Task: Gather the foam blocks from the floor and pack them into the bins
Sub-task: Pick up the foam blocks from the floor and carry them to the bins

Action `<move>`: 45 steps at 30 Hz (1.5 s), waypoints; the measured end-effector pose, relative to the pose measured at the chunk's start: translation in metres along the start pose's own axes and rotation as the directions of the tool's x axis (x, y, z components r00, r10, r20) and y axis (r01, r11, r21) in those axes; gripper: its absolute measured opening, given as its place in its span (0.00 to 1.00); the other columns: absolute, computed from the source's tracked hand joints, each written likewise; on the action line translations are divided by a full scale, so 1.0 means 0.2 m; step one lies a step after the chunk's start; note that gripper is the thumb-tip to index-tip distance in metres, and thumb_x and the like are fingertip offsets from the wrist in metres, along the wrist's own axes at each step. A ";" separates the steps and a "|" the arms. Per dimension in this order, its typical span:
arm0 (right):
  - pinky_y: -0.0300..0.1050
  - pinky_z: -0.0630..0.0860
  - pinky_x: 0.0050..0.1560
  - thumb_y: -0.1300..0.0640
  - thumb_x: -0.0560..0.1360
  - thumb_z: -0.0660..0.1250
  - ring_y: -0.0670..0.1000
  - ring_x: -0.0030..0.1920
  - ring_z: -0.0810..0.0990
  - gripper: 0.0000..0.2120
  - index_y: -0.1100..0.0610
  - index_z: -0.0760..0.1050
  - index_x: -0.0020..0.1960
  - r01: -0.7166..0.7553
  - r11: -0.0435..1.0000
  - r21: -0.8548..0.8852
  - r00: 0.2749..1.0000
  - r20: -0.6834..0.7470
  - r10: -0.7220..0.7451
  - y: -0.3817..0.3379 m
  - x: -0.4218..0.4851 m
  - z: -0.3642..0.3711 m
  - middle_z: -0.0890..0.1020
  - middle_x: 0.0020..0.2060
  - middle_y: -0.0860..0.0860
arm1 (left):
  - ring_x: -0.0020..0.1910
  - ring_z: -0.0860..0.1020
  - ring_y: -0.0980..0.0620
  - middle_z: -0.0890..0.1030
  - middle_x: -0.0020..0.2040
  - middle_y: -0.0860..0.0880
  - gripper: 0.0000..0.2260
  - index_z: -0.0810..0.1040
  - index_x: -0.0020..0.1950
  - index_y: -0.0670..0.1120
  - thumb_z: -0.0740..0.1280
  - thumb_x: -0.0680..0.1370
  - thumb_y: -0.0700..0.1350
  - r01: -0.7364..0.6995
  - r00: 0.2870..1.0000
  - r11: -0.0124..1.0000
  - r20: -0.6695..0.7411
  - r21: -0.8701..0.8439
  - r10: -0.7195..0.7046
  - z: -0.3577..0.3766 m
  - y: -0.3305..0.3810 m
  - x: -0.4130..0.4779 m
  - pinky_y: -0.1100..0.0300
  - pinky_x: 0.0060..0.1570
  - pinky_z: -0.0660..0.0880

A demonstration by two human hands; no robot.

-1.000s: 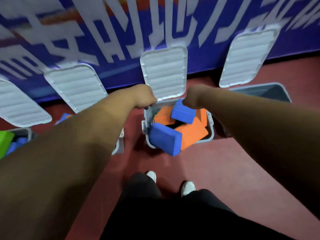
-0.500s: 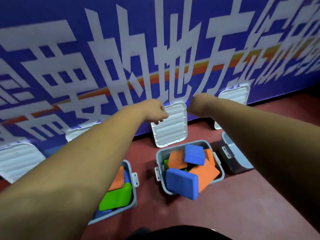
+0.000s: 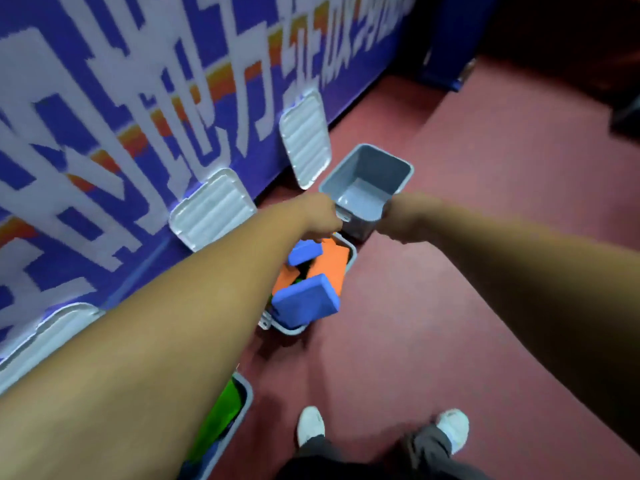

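Foam blocks (image 3: 304,299) overfilled the middle bin (image 3: 287,329). Your left hand (image 3: 320,216) and right hand (image 3: 393,221) hung clenched near the grey bin (image 3: 367,168).

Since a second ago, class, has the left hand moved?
Yes. Against the packed bin, the left hand has shifted from its far rim to the neighbouring empty bin's near corner.
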State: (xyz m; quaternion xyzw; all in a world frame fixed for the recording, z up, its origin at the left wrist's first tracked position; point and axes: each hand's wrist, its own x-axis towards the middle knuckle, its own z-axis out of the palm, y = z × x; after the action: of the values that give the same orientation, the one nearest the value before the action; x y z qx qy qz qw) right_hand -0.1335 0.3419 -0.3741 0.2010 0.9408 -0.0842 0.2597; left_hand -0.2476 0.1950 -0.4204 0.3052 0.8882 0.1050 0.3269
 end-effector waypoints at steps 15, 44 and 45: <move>0.47 0.79 0.50 0.48 0.76 0.61 0.61 0.48 0.81 0.16 0.58 0.82 0.50 -0.545 0.733 0.406 0.825 0.107 0.554 1.77 -1.47 1.13 0.83 0.47 0.57 | 0.45 0.88 0.46 0.88 0.45 0.47 0.12 0.86 0.49 0.44 0.63 0.78 0.47 -0.513 0.838 0.786 0.401 0.345 0.370 1.28 2.02 -0.27 0.51 0.44 0.85; 0.41 0.75 0.34 0.51 0.77 0.61 0.54 0.28 0.78 0.17 0.60 0.85 0.45 -0.604 -0.533 0.592 0.038 0.690 0.723 3.12 -5.00 3.37 0.87 0.37 0.55 | 0.46 0.87 0.48 0.88 0.49 0.48 0.13 0.85 0.54 0.44 0.65 0.82 0.51 -0.978 0.032 -0.187 0.946 0.097 0.324 4.47 4.71 -2.65 0.50 0.45 0.84; 0.41 0.76 0.34 0.51 0.77 0.61 0.54 0.28 0.79 0.17 0.59 0.85 0.44 -0.600 -0.547 0.584 0.035 0.702 0.712 3.19 -5.03 3.42 0.87 0.36 0.55 | 0.45 0.87 0.49 0.88 0.49 0.48 0.13 0.84 0.54 0.44 0.65 0.82 0.50 -0.977 0.014 -0.196 0.949 0.080 0.316 4.54 4.79 -2.65 0.51 0.44 0.84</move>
State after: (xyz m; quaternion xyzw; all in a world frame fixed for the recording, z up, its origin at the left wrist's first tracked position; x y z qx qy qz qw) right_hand 1.2360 0.4039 -0.4647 0.8919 0.2737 -0.3592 0.0237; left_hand 1.1097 0.6172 -0.4707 0.8954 0.2212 -0.2733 0.2732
